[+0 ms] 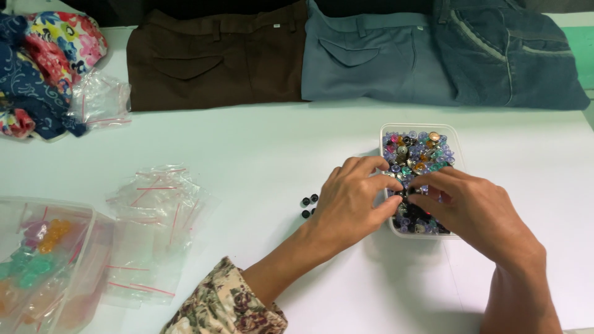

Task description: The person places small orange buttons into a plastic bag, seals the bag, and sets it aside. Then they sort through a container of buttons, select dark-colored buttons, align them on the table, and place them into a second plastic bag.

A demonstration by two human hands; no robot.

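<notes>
both hands over the clear tub of buttons (444, 137), left hand (352, 201) and right hand (476, 210). fingers (427, 201) curled, pinching among buttons; exact hold hidden. few black buttons (309, 205) on desk (260, 148) just beside left hand.

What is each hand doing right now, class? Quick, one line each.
Left hand: fingers curled at the edge of the tub of buttons; whether it holds one cannot be told.
Right hand: fingertips down in the buttons; grip cannot be told.

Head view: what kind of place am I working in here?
Probably a sewing or garment workroom. Folded trousers lie along the far edge of a white table, both hands, left hand and right hand, pick in a clear tub of mixed buttons, and small zip bags lie nearby.
</notes>
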